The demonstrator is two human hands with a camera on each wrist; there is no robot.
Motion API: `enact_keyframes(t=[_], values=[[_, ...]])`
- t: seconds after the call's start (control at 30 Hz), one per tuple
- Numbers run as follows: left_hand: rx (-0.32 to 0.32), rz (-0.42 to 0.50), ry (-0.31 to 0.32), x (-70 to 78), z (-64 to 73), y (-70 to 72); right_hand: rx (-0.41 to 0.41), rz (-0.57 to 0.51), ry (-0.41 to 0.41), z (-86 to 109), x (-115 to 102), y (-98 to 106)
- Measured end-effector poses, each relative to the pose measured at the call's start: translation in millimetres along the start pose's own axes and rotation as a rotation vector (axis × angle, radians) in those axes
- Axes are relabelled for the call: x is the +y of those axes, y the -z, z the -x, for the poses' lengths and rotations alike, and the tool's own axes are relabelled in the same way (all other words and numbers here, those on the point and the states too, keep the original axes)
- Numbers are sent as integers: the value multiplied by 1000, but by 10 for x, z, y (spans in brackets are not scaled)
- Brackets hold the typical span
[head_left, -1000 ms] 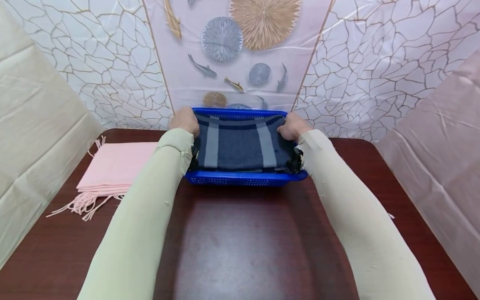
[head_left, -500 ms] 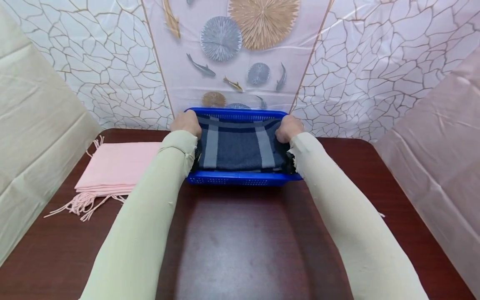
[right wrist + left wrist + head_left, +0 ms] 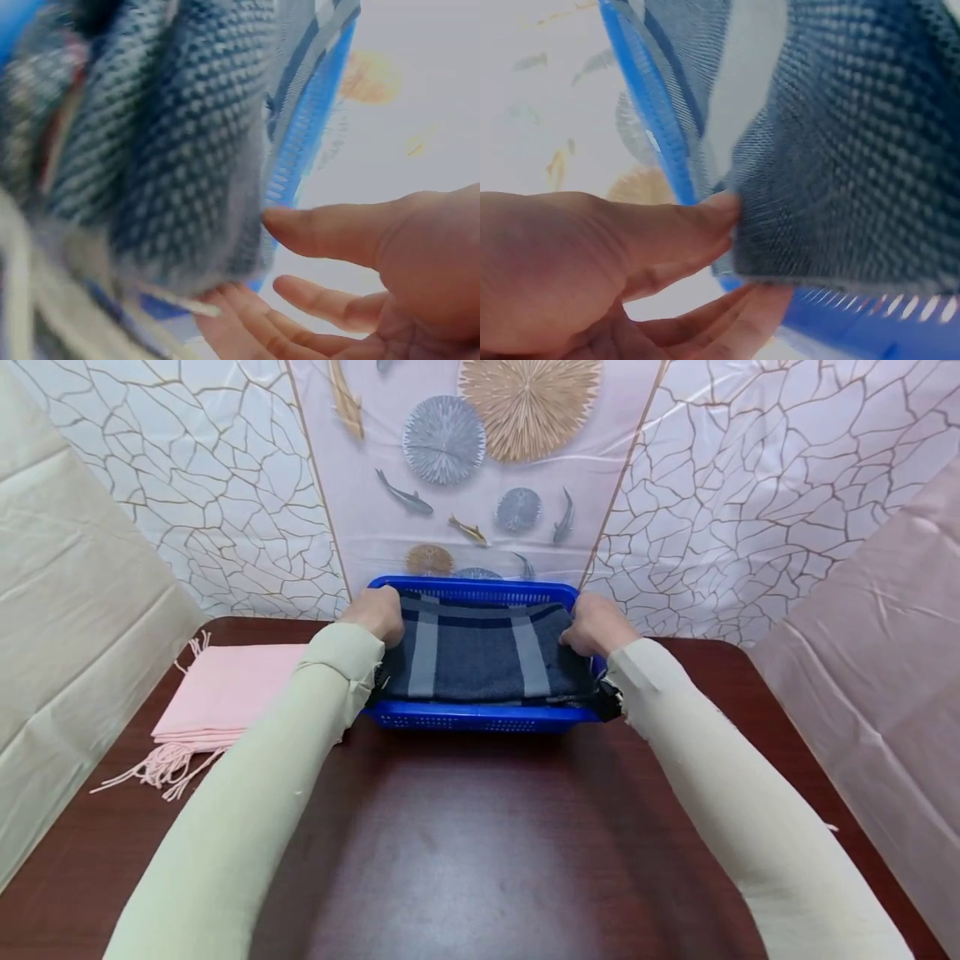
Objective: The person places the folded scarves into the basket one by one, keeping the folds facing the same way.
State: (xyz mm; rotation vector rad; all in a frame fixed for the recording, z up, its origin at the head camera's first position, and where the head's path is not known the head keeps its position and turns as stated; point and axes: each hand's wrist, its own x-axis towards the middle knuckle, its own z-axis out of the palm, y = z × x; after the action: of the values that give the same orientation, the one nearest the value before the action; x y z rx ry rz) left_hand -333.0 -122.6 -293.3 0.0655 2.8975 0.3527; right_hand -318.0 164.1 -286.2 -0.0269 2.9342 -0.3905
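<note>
A folded dark blue-grey scarf (image 3: 476, 652) with pale stripes lies in a blue plastic basket (image 3: 480, 714) by the back wall. At its left end is my left hand (image 3: 378, 614); in the left wrist view the thumb and fingers (image 3: 769, 307) pinch the scarf's corner. My right hand (image 3: 600, 625) is at the opposite end. Seen from the right wrist, its thumb (image 3: 300, 225) touches the scarf's edge, while extended fingertips reach under the lower edge. Pale fringe (image 3: 52, 292) hangs at this end. Parts of the basket's sides are hidden by the hands.
A folded pink scarf (image 3: 232, 693) with fringe lies on the dark brown table (image 3: 450, 843), left of the basket and partly behind the left sleeve. Patterned sheeting (image 3: 465, 485) stands right behind the basket. Fabric walls (image 3: 885, 677) rise along both sides.
My right hand moved inward along with its end of the basket, then back outward, its fingers loosening. The left hand shifted only slightly. Both forearms now spread wider. The dark scarf stays in the basket.
</note>
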Motion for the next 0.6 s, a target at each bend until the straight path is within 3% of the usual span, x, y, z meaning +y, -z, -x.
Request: enact_keyframes(t=[0.27,0.5,0.6], values=[[-34,-35,-105,-95,300,16,-34,12,98,273,27,-39],[-3,86,-162,-260,592,-2,-22,3,124,503,8,-90],[49,131,-197,-360,705,-27,-6,9,116,586,27,-118]])
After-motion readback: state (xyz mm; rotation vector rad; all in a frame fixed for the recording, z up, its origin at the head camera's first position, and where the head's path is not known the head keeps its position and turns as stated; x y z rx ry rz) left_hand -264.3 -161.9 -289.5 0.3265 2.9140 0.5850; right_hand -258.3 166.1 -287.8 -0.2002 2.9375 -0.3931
